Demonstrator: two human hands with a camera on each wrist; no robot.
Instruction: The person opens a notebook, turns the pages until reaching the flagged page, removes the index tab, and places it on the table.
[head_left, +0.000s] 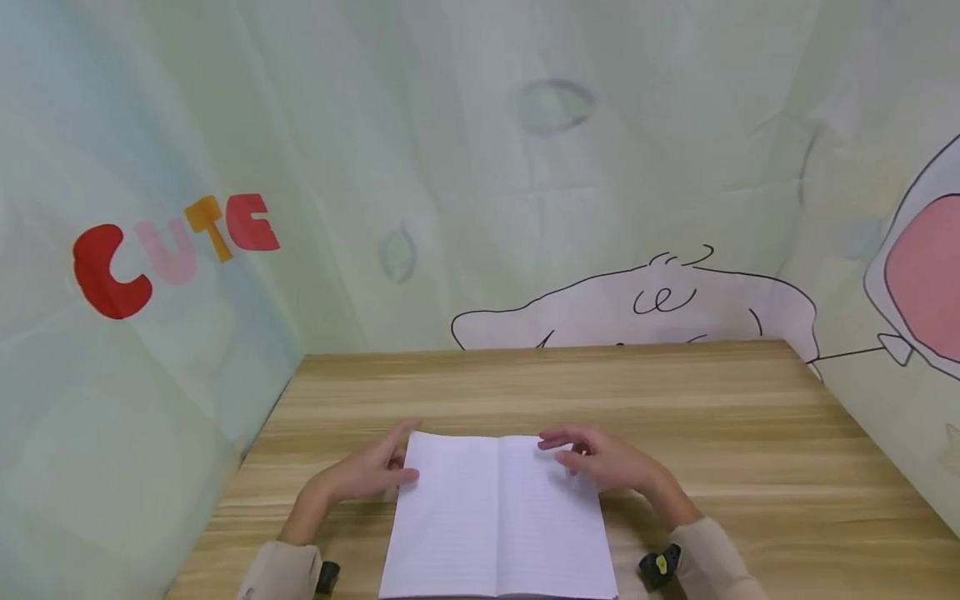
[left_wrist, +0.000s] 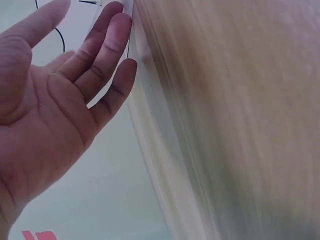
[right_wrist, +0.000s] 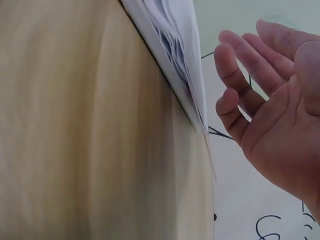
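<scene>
An open notebook (head_left: 465, 525) with white lined pages lies on the wooden table in the head view, its center fold running up and down. At its upper left edge is my left hand (head_left: 367, 471), thumb over the page border and fingers loosely bent. My right hand (head_left: 600, 458) hovers above the upper right page, casting a shadow on the paper. In the left wrist view, the palm of my left hand (left_wrist: 55, 110) is bare. The right wrist view shows the notebook's slightly fanned page edges (right_wrist: 175, 55) beside my right hand (right_wrist: 280, 95), whose fingers curve loosely around nothing.
The wooden table (head_left: 540, 383) extends behind and to both sides of the notebook. A printed curtain (head_left: 450, 167) with cartoon drawings and colored letters surrounds the table at the back and sides. Dark straps (head_left: 660, 567) sit at both wrists by beige sleeves.
</scene>
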